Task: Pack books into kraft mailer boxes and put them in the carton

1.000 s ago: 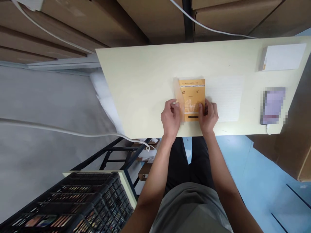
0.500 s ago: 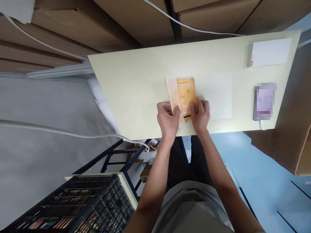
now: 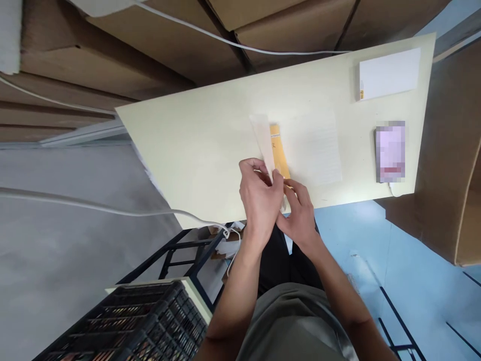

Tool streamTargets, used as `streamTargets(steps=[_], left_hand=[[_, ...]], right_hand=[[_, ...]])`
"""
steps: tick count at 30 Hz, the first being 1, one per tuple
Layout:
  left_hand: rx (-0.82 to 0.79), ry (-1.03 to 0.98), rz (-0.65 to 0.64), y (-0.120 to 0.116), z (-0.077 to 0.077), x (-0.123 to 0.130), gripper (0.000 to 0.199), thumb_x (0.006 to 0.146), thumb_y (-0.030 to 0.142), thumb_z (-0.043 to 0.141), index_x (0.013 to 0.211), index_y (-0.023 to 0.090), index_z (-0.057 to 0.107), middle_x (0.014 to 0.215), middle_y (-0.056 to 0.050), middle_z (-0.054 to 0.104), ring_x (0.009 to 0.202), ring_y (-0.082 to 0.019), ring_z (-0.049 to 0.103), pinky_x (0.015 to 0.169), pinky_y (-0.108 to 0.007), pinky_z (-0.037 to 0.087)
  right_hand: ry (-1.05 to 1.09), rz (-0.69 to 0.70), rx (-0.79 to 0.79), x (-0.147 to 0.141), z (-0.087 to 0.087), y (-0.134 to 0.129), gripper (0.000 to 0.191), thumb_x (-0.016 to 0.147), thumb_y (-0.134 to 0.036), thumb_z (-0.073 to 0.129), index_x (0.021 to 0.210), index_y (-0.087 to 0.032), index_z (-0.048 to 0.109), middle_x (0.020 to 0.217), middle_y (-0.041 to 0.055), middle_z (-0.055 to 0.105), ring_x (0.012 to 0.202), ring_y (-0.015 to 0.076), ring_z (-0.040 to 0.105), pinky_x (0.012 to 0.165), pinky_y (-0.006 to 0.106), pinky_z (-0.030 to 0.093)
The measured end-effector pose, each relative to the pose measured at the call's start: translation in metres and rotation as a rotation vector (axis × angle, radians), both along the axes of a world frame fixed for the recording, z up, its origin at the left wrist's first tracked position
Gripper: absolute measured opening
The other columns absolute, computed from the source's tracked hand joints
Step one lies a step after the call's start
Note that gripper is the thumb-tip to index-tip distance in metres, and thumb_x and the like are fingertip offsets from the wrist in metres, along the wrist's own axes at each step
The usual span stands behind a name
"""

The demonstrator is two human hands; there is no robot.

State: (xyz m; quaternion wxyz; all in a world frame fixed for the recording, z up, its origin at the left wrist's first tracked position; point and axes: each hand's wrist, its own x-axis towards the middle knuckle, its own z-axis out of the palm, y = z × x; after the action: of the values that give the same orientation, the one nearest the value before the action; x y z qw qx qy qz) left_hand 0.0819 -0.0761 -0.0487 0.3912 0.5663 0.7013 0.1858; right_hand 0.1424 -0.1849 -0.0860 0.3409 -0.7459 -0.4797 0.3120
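Observation:
A yellow booklet (image 3: 279, 153) with printed characters on its cover is tilted up over the table, so only a narrow part of the cover shows. Along its left side runs a pale pinkish paper (image 3: 263, 135). My left hand (image 3: 260, 193) pinches the pale paper and the booklet near their lower end, thumb on top. At the bottom right edge, my right hand (image 3: 299, 213) curls its fingers and thumb around the booklet's lower end, partly hidden behind the left hand. A lined white sheet (image 3: 319, 148) lies flat to the right of the booklet.
On the cream table (image 3: 188, 135), a white box (image 3: 390, 74) sits at the far right, with a blurred phone (image 3: 391, 153) on a cable nearer. Cardboard boxes (image 3: 150, 45) line the back. A black crate (image 3: 150, 321) stands lower left, and a white cable (image 3: 112, 206) crosses the left side.
My right hand has slid down from the cover's right side to its lower end. The booklet has turned edge-on, showing less cover. The view has shifted slightly and rotated.

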Motion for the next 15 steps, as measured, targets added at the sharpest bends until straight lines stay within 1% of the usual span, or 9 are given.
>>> streamTargets(steps=[3,5,7,8,9,10,11,13,15], left_hand=[[-0.006,-0.137,-0.108,-0.008,0.000,0.023,0.030,0.103,0.035,0.077,0.119,0.026,0.053,0.100,0.002,0.063,0.071,-0.010,0.061,0.066,-0.026,0.051],[-0.025,-0.210,-0.186,-0.013,-0.005,0.033,0.036,0.107,0.043,0.074,0.132,0.026,0.055,0.108,-0.001,0.067,0.074,-0.011,0.064,0.068,-0.026,0.054],[-0.022,-0.214,-0.226,-0.016,-0.015,0.036,0.038,0.109,0.045,0.072,0.138,0.026,0.057,0.115,-0.003,0.069,0.078,-0.012,0.066,0.072,-0.028,0.057],[-0.011,-0.192,-0.226,-0.018,-0.022,0.035,0.038,0.109,0.044,0.072,0.139,0.026,0.058,0.117,-0.004,0.069,0.080,-0.013,0.066,0.074,-0.029,0.058],[0.000,-0.162,-0.215,-0.018,-0.029,0.032,0.037,0.108,0.042,0.072,0.139,0.026,0.060,0.118,-0.005,0.070,0.083,-0.014,0.067,0.077,-0.030,0.059],[0.008,-0.130,-0.195,-0.019,-0.037,0.029,0.036,0.108,0.040,0.073,0.139,0.025,0.061,0.119,-0.006,0.070,0.084,-0.014,0.067,0.079,-0.031,0.060],[0.008,-0.101,-0.174,-0.019,-0.045,0.024,0.036,0.107,0.037,0.073,0.138,0.024,0.062,0.119,-0.006,0.070,0.086,-0.015,0.068,0.081,-0.032,0.061],[-0.008,-0.060,-0.143,-0.021,-0.059,0.015,0.035,0.105,0.034,0.073,0.137,0.023,0.063,0.119,-0.007,0.070,0.089,-0.016,0.069,0.085,-0.034,0.062],[-0.038,-0.040,-0.133,-0.023,-0.068,0.009,0.036,0.103,0.033,0.074,0.136,0.022,0.064,0.119,-0.008,0.070,0.092,-0.018,0.071,0.087,-0.035,0.063]], right_hand=[[-0.017,-0.116,-0.003,0.016,0.003,-0.003,0.026,0.106,-0.026,0.061,0.129,-0.025,0.073,0.120,0.0127,0.073,0.113,0.0297,0.071,0.095,0.047,0.065],[-0.001,-0.194,-0.019,0.031,0.003,-0.003,0.014,0.108,-0.025,0.059,0.113,-0.024,0.072,0.104,0.0081,0.070,0.098,0.0255,0.069,0.086,0.041,0.062],[0.036,-0.268,-0.068,0.048,-0.002,-0.003,0.015,0.110,-0.029,0.057,0.101,-0.024,0.068,0.090,0.0031,0.065,0.084,0.0213,0.064,0.077,0.035,0.057],[0.062,-0.300,-0.102,0.056,-0.007,-0.003,0.018,0.112,-0.033,0.057,0.100,-0.023,0.067,0.086,0.0013,0.064,0.079,0.0199,0.062,0.074,0.033,0.055],[0.086,-0.329,-0.136,0.063,-0.012,-0.004,0.019,0.112,-0.037,0.058,0.104,-0.023,0.068,0.085,0.0006,0.065,0.076,0.0193,0.061,0.072,0.032,0.054],[0.101,-0.351,-0.165,0.069,-0.018,-0.005,0.021,0.113,-0.040,0.058,0.113,-0.023,0.069,0.086,0.0010,0.068,0.076,0.0196,0.063,0.071,0.032,0.054],[0.097,-0.364,-0.187,0.074,-0.025,-0.006,0.027,0.112,-0.043,0.059,0.127,-0.022,0.069,0.091,0.0025,0.072,0.079,0.0208,0.066,0.072,0.032,0.055],[0.012,-0.362,-0.213,0.080,-0.036,-0.007,0.045,0.112,-0.043,0.058,0.152,-0.022,0.061,0.104,0.0076,0.077,0.089,0.0246,0.071,0.078,0.036,0.059],[-0.138,-0.319,-0.248,0.081,-0.041,-0.008,0.054,0.112,-0.039,0.054,0.164,-0.023,0.054,0.111,0.0117,0.077,0.100,0.0281,0.073,0.087,0.042,0.062]])
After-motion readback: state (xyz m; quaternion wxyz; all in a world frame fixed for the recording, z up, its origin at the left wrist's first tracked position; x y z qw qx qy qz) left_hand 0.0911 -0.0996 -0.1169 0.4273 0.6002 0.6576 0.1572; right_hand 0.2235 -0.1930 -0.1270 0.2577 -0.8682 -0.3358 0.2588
